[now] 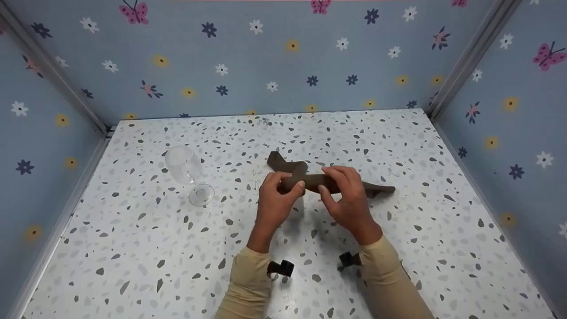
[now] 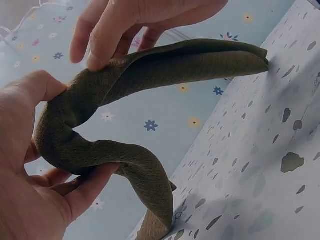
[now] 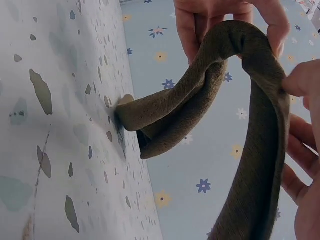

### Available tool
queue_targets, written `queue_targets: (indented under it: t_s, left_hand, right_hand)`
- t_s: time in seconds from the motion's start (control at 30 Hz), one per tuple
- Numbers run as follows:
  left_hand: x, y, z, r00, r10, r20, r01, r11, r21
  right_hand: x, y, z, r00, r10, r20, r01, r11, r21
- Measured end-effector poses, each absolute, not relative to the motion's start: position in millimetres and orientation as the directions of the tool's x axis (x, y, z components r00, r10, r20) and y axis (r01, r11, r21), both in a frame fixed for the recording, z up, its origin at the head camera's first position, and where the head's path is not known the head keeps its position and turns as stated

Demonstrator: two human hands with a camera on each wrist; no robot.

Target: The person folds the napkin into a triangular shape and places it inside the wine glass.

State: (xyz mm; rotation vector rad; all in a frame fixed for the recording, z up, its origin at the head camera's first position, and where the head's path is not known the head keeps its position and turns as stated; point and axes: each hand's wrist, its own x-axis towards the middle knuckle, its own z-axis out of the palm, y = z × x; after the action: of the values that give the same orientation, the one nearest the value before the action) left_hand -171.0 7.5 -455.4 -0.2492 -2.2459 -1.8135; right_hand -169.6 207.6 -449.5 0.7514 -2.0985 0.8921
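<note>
A dark brown-green cloth (image 1: 318,180), rolled or folded into a long strip, is held between both hands above the speckled table. My left hand (image 1: 275,199) grips it at a bend, thumb on the near side and fingers around the far side. My right hand (image 1: 350,197) pinches the strip farther right, its thumb on one side and fingertips on the other. In the left wrist view the cloth (image 2: 130,160) curves into an S. One end of the cloth (image 3: 135,115) hangs down to the table surface in the right wrist view.
A clear stemmed glass (image 1: 182,165) stands on the table (image 1: 146,248) to the left of the hands. Blue walls (image 1: 274,57) with flowers and butterflies enclose the table at the back and both sides. Black wrist mounts (image 1: 281,268) stick out from the sleeves.
</note>
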Motion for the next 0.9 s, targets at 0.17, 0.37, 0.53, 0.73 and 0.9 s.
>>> queue_targets:
  t_s: [0.17,0.37,0.53,0.73,0.9]
  left_hand:
    - [-173,5,-456,-0.956,-0.084,0.28,0.264,0.164,0.95]
    - [-168,3,-446,-0.969,-0.12,0.216,0.208,0.075,0.975]
    - [-156,3,-423,-0.973,-0.152,0.173,0.17,0.035,0.985]
    - [-157,-2,-420,-0.972,-0.162,0.168,0.173,-0.017,0.985]
    - [-164,-6,-430,-0.975,-0.174,0.139,0.147,-0.036,0.989]
  right_hand:
    - [-167,209,-445,-0.559,-0.186,0.808,-0.71,0.611,-0.35]
    - [-166,207,-443,-0.566,-0.208,0.797,-0.704,0.625,-0.337]
    - [-168,206,-446,-0.558,-0.239,0.794,-0.707,0.639,-0.305]
    - [-171,205,-450,-0.585,-0.234,0.777,-0.69,0.647,-0.325]
    - [-173,206,-454,-0.606,-0.221,0.764,-0.682,0.638,-0.357]
